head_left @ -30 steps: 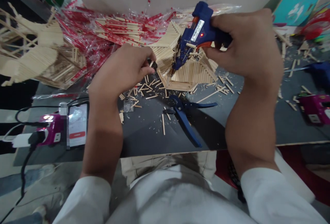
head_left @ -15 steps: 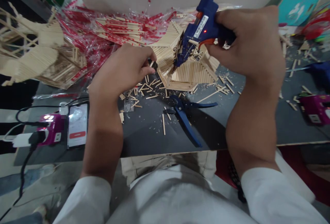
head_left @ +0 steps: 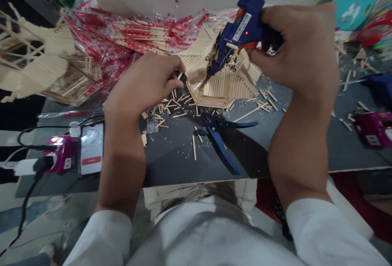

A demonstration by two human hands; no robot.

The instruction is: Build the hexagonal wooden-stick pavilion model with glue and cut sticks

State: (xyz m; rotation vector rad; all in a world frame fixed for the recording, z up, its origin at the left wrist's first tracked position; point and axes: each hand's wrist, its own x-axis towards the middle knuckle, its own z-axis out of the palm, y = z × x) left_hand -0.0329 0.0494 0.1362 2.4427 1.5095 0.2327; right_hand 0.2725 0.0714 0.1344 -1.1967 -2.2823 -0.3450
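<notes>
Head view: a stick model (head_left: 241,87), seemingly part-built, on a dark table (head_left: 171,160).
The right hand (head_left: 306,47) grips a blue glue gun (head_left: 252,23), tip down by the model's left side; the left hand (head_left: 150,80) pinches a short stick (head_left: 179,76) just beside. Slatted panels (head_left: 194,68) look joined; the hollow seems unclosed, loose sticks (head_left: 194,148) around.

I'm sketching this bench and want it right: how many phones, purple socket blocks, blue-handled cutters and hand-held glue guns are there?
Glue gun in the right hand: 1
Blue-handled cutter: 1
Phone: 1
Purple socket blocks: 2
Total: 5
</notes>
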